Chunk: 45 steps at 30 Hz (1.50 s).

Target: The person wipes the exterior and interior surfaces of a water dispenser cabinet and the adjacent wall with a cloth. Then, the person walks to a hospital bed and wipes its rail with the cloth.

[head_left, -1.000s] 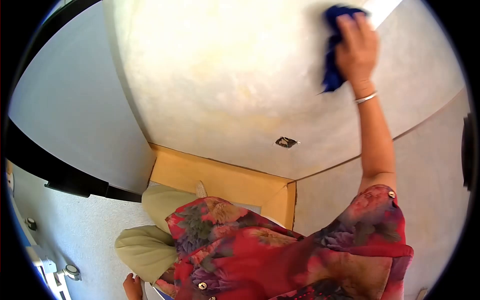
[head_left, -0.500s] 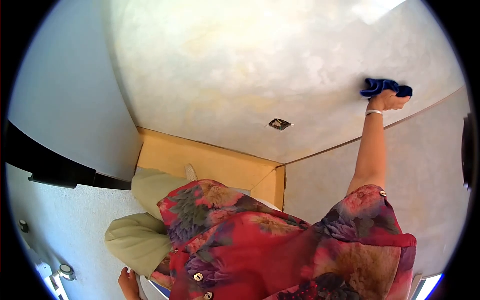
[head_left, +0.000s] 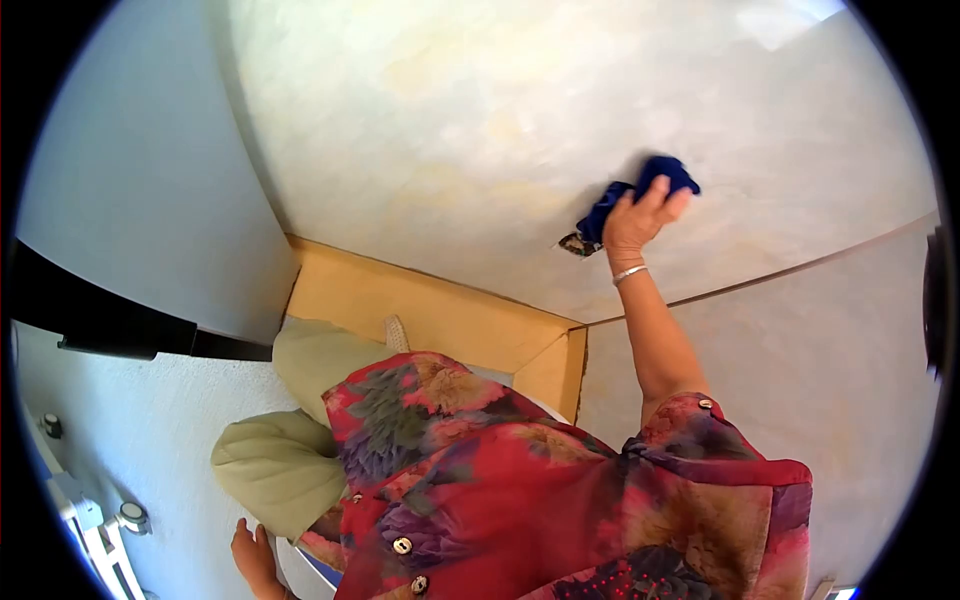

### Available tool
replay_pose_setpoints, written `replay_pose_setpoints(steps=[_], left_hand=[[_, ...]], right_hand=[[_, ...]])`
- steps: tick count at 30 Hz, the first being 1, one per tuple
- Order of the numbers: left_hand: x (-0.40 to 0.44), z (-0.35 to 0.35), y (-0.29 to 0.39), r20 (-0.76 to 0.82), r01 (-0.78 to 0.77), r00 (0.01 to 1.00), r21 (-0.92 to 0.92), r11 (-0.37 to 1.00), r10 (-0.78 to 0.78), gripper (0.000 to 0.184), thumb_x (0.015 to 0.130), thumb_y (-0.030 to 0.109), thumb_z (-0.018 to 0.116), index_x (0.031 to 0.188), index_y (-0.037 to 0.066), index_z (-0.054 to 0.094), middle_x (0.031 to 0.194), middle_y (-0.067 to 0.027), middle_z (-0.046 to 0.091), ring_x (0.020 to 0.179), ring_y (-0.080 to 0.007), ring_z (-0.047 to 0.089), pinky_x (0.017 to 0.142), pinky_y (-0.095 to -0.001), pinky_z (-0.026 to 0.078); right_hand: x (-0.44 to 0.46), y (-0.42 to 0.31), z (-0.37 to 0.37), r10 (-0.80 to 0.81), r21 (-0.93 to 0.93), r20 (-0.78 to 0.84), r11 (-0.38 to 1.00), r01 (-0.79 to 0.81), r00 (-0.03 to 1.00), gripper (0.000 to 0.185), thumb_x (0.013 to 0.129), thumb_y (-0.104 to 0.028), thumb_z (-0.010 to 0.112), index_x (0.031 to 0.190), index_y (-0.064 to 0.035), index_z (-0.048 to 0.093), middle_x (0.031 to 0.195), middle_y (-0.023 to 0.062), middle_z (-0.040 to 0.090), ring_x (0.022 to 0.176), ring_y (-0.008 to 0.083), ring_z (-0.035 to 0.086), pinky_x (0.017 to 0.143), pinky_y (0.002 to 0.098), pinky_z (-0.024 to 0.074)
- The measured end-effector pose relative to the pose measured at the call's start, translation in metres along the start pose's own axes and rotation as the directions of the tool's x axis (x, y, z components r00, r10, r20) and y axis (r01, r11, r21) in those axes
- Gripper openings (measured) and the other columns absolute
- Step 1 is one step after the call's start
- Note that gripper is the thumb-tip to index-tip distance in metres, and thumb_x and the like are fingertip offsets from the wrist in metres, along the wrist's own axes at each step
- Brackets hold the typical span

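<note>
My right hand (head_left: 645, 215), with a bracelet on its wrist, presses a dark blue cloth (head_left: 668, 173) against the pale, mottled wall (head_left: 460, 130). Its fingers spread over the cloth, and part of the cloth hangs out to the left. Right beside that loose part is a small ragged hole (head_left: 576, 245) in the wall, partly covered by the cloth. My left hand (head_left: 254, 560) is low at the left, by my knee in light green trousers (head_left: 275, 475). Its fingers are apart, and I see nothing in them.
A yellow skirting band (head_left: 400, 275) runs along the wall's base to a corner. At left are a smooth grey-blue panel (head_left: 140, 180) and a black bar (head_left: 100, 310). White framework with a caster (head_left: 132, 517) stands at lower left. A dark object (head_left: 935, 300) is at the right edge.
My right hand has swept the cloth left along the wall, from near the right-hand seam to beside the hole. My left hand stays near my knee, and the view has shifted slightly.
</note>
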<state>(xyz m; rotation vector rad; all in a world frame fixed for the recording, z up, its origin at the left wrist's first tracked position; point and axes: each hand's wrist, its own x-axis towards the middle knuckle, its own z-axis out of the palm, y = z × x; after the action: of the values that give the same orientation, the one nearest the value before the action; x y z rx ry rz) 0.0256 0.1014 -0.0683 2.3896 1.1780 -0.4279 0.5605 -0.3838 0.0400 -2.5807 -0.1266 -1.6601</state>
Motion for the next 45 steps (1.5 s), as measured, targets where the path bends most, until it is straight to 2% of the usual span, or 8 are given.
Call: replay_pose_setpoints(steps=[5, 9, 12, 15, 19, 33, 37, 45], left_hand=[[-0.037, -0.010, -0.010, -0.136, 0.020, 0.991, 0.009, 1.000, -0.018, 0.037, 0.084, 0.019, 0.056, 0.109, -0.009, 0.055, 0.078, -0.0236, 0.061, 0.070, -0.0366, 0.058, 0.066, -0.0423, 0.046], [-0.074, -0.010, -0.024, -0.175, 0.046, 0.984, 0.069, 0.997, -0.033, 0.038, 0.088, 0.024, 0.051, 0.111, -0.007, 0.054, 0.078, -0.0223, 0.060, 0.067, -0.0359, 0.057, 0.065, -0.0423, 0.045], [-0.098, -0.017, -0.021, -0.037, 0.138, 0.988, -0.196, 0.971, -0.148, 0.039, 0.092, 0.030, 0.048, 0.113, -0.002, 0.054, 0.072, -0.0146, 0.057, 0.065, -0.0217, 0.057, 0.059, -0.0360, 0.046], [-0.111, -0.004, -0.028, -0.118, 0.205, 0.960, -0.323, 0.924, -0.254, 0.036, 0.090, 0.026, 0.050, 0.112, -0.002, 0.054, 0.076, -0.0168, 0.061, 0.066, -0.0265, 0.058, 0.062, -0.0385, 0.047], [-0.108, -0.010, 0.000, -0.137, 0.194, 0.952, -0.420, 0.887, -0.273, 0.033, 0.091, 0.027, 0.049, 0.109, 0.000, 0.056, 0.067, -0.0091, 0.056, 0.055, -0.0154, 0.053, 0.050, -0.0305, 0.043], [-0.106, -0.010, 0.000, -0.135, 0.254, 0.939, -0.341, 0.905, -0.315, 0.037, 0.088, 0.024, 0.052, 0.110, -0.005, 0.055, 0.069, -0.0140, 0.060, 0.057, -0.0183, 0.054, 0.053, -0.0332, 0.043], [-0.102, -0.014, 0.006, -0.116, 0.295, 0.932, -0.308, 0.905, -0.343, 0.034, 0.086, 0.023, 0.053, 0.106, -0.004, 0.056, 0.074, -0.0199, 0.061, 0.062, -0.0285, 0.059, 0.057, -0.0380, 0.045], [-0.104, -0.024, 0.028, -0.209, 0.306, 0.916, -0.190, 0.933, -0.343, 0.034, 0.083, 0.024, 0.054, 0.105, -0.002, 0.058, 0.084, -0.0258, 0.061, 0.080, -0.0405, 0.060, 0.069, -0.0422, 0.046]], right_hand=[[-0.005, -0.060, 0.025, -0.667, 0.173, -0.060, 0.726, 0.666, 0.743, 0.042, 0.074, -0.005, 0.055, 0.114, -0.0192, 0.059, 0.119, 0.0151, 0.045, 0.104, 0.0333, 0.046, 0.081, 0.0485, 0.0376], [-0.025, -0.100, 0.043, -0.791, 0.222, 0.015, 0.599, 0.770, 0.611, 0.044, 0.077, -0.010, 0.051, 0.119, -0.0206, 0.056, 0.119, 0.0096, 0.048, 0.108, 0.0263, 0.046, 0.082, 0.0464, 0.0382], [-0.046, -0.123, 0.057, -0.895, 0.362, 0.132, 0.444, 0.819, 0.427, 0.044, 0.079, -0.013, 0.051, 0.123, -0.0140, 0.051, 0.128, 0.0083, 0.045, 0.117, 0.0240, 0.042, 0.092, 0.0447, 0.0349], [-0.077, -0.134, 0.080, -0.960, 0.431, 0.170, 0.274, 0.860, 0.221, 0.044, 0.080, -0.014, 0.050, 0.124, -0.0132, 0.050, 0.130, 0.0079, 0.043, 0.122, 0.0227, 0.037, 0.099, 0.0440, 0.0303], [-0.121, -0.131, 0.099, -0.941, 0.438, 0.329, 0.085, 0.895, -0.072, 0.043, 0.084, -0.017, 0.046, 0.127, -0.0142, 0.048, 0.135, 0.0065, 0.040, 0.127, 0.0226, 0.031, 0.103, 0.0431, 0.0268], [-0.190, 0.149, 0.046, -0.523, 0.544, 0.636, -0.216, 0.811, -0.567, 0.039, 0.083, -0.017, 0.045, 0.119, -0.0022, 0.054, 0.124, 0.0070, 0.050, 0.120, 0.0228, 0.037, 0.106, 0.0445, 0.0224], [-0.187, 0.141, 0.041, -0.343, 0.646, 0.652, -0.216, 0.732, -0.676, 0.035, 0.085, -0.021, 0.045, 0.112, -0.0059, 0.061, 0.124, 0.0073, 0.049, 0.121, 0.0276, 0.035, 0.105, 0.0498, 0.0207], [-0.235, -0.018, 0.135, -0.721, 0.519, 0.473, -0.236, 0.822, -0.506, 0.031, 0.083, -0.021, 0.046, 0.103, -0.0092, 0.067, 0.119, 0.0079, 0.054, 0.123, 0.0300, 0.036, 0.105, 0.0504, 0.0200]])
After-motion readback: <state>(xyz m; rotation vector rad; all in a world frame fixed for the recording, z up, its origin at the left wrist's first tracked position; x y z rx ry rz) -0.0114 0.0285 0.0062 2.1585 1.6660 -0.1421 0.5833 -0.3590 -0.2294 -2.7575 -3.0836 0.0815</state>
